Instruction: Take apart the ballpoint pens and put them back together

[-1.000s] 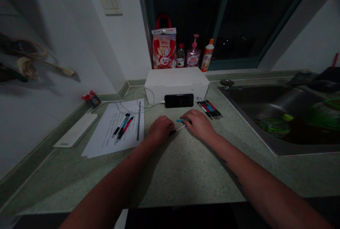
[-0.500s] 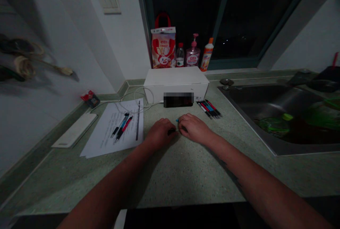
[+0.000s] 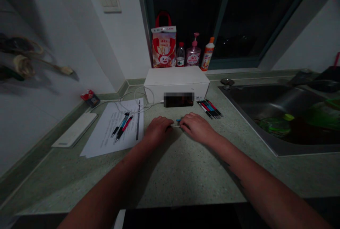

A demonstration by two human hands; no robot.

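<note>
My left hand (image 3: 158,129) is closed, its thumb and fingers pinching a dark piece that looks like part of a pen, mostly hidden. Facing it over the counter, my right hand (image 3: 198,127) grips one end of a thin pale pen refill (image 3: 176,126), which spans the small gap between both hands. A small blue piece (image 3: 178,120) shows beside the right fingertips; whether they touch it I cannot tell. Right of the phone (image 3: 178,100) several pens (image 3: 209,109) lie in a row. More pens (image 3: 122,127) rest on printed paper sheets (image 3: 106,119) at the left.
Behind the phone stands a white box (image 3: 176,79), with a bag (image 3: 164,48) and bottles (image 3: 193,55) at the window. A white cable (image 3: 127,106) loops across the paper. A white slab (image 3: 75,129) lies far left. The sink (image 3: 261,122) is on the right.
My hands have moved slightly apart, and more of the pale refill shows between them. The blue piece shows more clearly. The pens, paper and phone stay in place.
</note>
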